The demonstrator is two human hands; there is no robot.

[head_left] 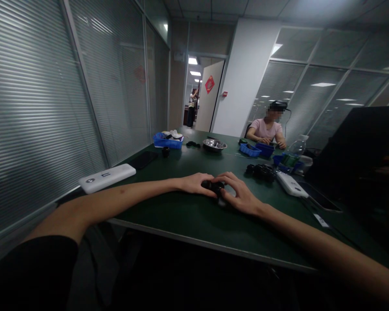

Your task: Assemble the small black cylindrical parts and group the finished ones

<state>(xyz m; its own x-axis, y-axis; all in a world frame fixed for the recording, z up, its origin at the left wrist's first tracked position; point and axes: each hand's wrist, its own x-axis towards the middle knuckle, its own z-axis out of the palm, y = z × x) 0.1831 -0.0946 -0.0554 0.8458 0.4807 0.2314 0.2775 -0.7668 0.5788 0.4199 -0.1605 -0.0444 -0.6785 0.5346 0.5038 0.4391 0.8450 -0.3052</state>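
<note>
Both my hands meet over a small black part (pixel 215 186) just above or on the green table (pixel 181 211); its exact kind is too dark to make out. My left hand (pixel 196 183) grips it from the left, thumb and fingers closed round its end. From the right, my right hand (pixel 240 194) pinches the same part with bent fingers. Something small and pale, perhaps clear plastic, shows under the part beside my right thumb. A heap of black parts (pixel 261 171) lies beyond my right hand.
On the left are a white power bank (pixel 107 178), a black phone (pixel 144 160) and a blue basket (pixel 167 141). A metal bowl (pixel 215 145) stands at the back. On the right are a bottle (pixel 293 153), another white power bank (pixel 291 185) and a seated person (pixel 267 129).
</note>
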